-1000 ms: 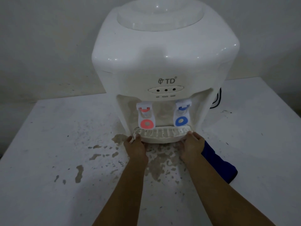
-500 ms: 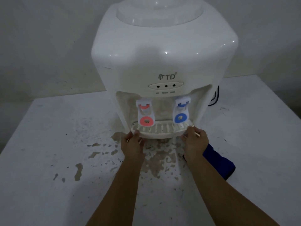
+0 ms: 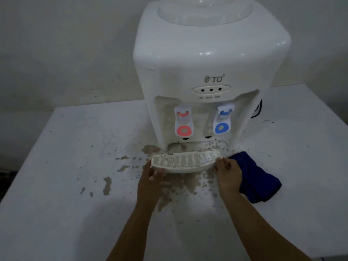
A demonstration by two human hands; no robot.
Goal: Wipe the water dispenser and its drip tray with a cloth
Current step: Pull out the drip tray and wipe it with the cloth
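We see the drip tray (image 3: 185,162) held just in front of the water dispenser (image 3: 207,76), above the table (image 3: 56,185), its slotted grille facing up and flecked with brownish grime. Our left hand (image 3: 150,178) curls its fingers round the tray's left end from beneath, and our right hand (image 3: 227,173) pinches the right end between thumb and fingers. The tray tilts slightly, its left end lower.

The dispenser stands at the back of the table, white, with a red tap (image 3: 183,122) and a blue tap (image 3: 223,120) in a stained recess. Below them the tray's slot (image 3: 197,146) lies open and spotted with dirt.

Half a second ago the tray sat seated under the taps with both hands at its corners; it has now come out towards us and the slot behind it shows.

A folded blue cloth (image 3: 256,178) lies on the table just beside the right hand. Brown puddles and splashes (image 3: 177,187) spread over the tabletop under the tray and to its left.
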